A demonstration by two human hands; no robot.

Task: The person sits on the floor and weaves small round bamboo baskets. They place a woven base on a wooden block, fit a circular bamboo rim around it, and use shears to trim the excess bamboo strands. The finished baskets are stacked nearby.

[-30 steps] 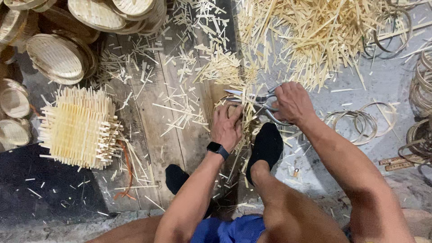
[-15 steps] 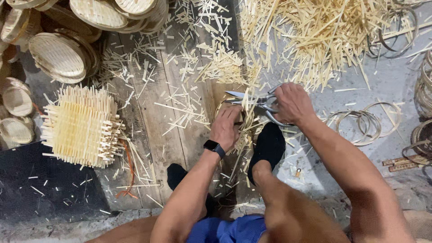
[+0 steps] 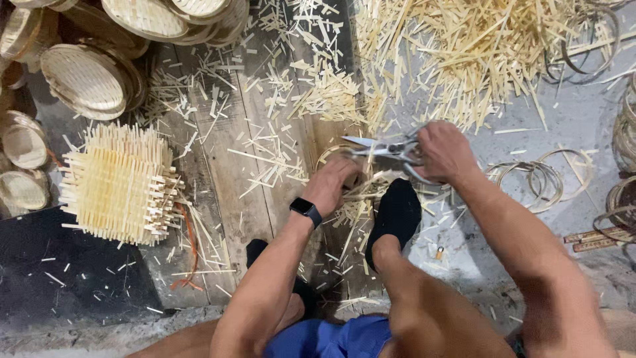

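Note:
My right hand (image 3: 444,151) grips a pair of metal scissors (image 3: 383,148) with the blades pointing left and slightly apart. Just below them my left hand (image 3: 333,185), a black watch on its wrist, presses down on a woven bamboo piece with a round rim (image 3: 361,192) lying on the wooden board (image 3: 225,166). My black-socked foot (image 3: 395,215) rests against that piece from the near side. Loose bamboo strips stick out from under the hand.
A stack of square woven bamboo mats (image 3: 119,182) lies at the left. Round woven baskets (image 3: 83,79) pile up at the top left. A heap of cut bamboo slivers (image 3: 477,53) covers the top right, and thin bamboo hoops (image 3: 543,176) lie at the right.
The scissors have swung up and left over the woven piece, and my left hand has shifted its hold on it. My foot has stayed in place.

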